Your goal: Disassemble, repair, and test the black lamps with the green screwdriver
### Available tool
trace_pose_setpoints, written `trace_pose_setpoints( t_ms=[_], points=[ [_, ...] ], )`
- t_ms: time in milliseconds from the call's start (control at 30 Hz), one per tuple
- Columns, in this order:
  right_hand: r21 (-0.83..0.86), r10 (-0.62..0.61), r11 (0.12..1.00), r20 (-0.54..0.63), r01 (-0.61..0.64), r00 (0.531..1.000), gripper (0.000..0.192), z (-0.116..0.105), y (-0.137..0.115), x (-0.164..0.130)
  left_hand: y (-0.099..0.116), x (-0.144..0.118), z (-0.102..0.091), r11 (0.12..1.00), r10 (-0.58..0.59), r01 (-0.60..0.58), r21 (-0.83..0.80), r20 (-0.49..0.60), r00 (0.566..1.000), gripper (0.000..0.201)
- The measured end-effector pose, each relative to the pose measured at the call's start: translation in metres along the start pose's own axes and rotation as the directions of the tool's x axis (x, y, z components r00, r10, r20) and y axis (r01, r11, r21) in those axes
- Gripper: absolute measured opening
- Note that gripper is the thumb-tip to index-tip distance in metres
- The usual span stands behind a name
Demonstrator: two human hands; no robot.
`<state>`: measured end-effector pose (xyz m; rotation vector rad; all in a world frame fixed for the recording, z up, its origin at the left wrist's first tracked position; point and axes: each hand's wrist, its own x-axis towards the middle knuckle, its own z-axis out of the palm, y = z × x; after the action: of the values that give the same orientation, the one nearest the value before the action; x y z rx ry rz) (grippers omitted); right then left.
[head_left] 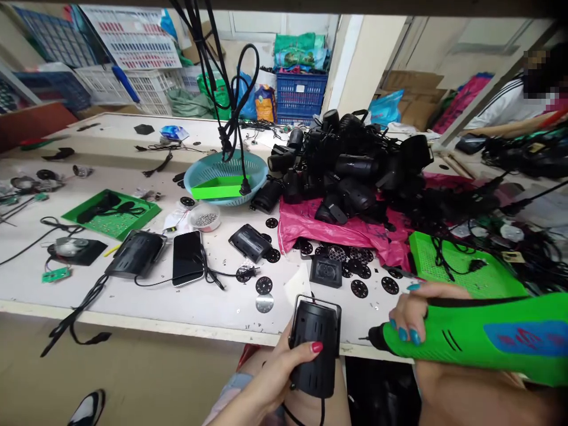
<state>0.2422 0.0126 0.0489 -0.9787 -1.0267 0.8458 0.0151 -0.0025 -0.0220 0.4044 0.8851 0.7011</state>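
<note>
1. Black plastic fills your left hand [288, 361]: a slotted housing [316, 349] sits near the table's front edge, its wire bracket at the far end and its cord trailing toward you. Your thumb lies across its face; your other fingers are mostly hidden behind it.

2. To the right, your right hand [412, 316] closes its fingers around the front of a green power screwdriver [470, 334]. The bit points left, near the housing but apart from it.

3. Beyond the held housing, a square black part [326, 271] lies on the white table [155, 313], among dark printed discs [264, 286].

4. Farther off, a heap of black units [355, 163] covers much of a pink sack [290, 225]; a green tray [494, 284] with a cord in it stands to the right.

5. On your left, a phone [186, 255] lies beside a second housing [136, 253], with a tub of small metal pieces [206, 220] just beyond. Farther still, a blue basin [199, 168] holds a green box [217, 189], below hanging cables [237, 112].

6. At far right, another person's striped white sleeve [494, 106] reaches over a table.
</note>
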Motion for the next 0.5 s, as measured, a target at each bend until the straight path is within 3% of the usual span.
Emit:
trace_pose_setpoints(
  t_ms=[133,233,300,400,500],
  points=[
    [0.115,0.004,0.993,0.007,-0.005,1.000,0.034,-0.013,0.007,-0.016,-0.001,-0.002,0.001,1.000,-0.003,0.003,0.004,0.009,1.000,0.064],
    [0.190,-0.008,0.982,0.113,-0.013,0.994,0.027,-0.009,0.001,-0.021,-0.001,-0.002,0.004,1.000,0.000,0.000,0.003,0.024,1.000,0.070],
    [0.198,0.013,0.979,0.142,-0.041,0.990,0.027,0.003,-0.005,-0.024,-0.002,-0.002,0.007,1.000,0.024,-0.024,-0.007,0.032,0.999,0.073],
    [0.147,0.033,0.988,0.030,-0.037,0.999,0.027,0.030,-0.013,-0.028,-0.002,-0.002,0.014,0.995,0.096,-0.097,0.034,0.025,0.995,0.066],
    [0.109,0.075,0.991,0.027,-0.077,0.997,0.026,0.051,-0.019,-0.031,0.002,-0.004,0.020,0.981,0.156,-0.155,0.117,-0.002,0.988,0.062]
  ],
)
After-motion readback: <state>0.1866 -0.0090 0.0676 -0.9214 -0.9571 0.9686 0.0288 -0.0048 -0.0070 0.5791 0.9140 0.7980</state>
